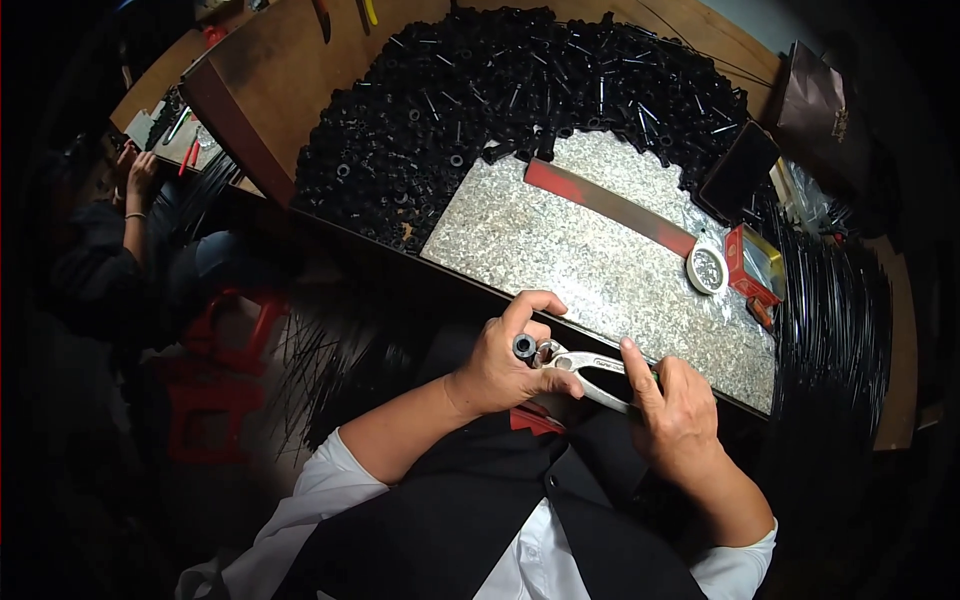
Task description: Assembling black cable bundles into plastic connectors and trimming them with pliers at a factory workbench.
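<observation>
step: likely fitting plier-like tool [595, 362] to black tubular part [524, 347] | left hand [495, 370]: fingers pinching part | right hand [677, 410]: fingers curled on tool | next: probably steady alignment

We see a flat, speckled grey, stone-like slab [520, 240], glossy near its front edge. Beyond the slab, small, rounded black parts [560, 80], heaped, look dull with metallic glints; on the slab, a long, flat red-brown bar [610, 207] looks worn and matt; before it, a two-handled silvery metal tool [590, 359] looks smooth.
</observation>
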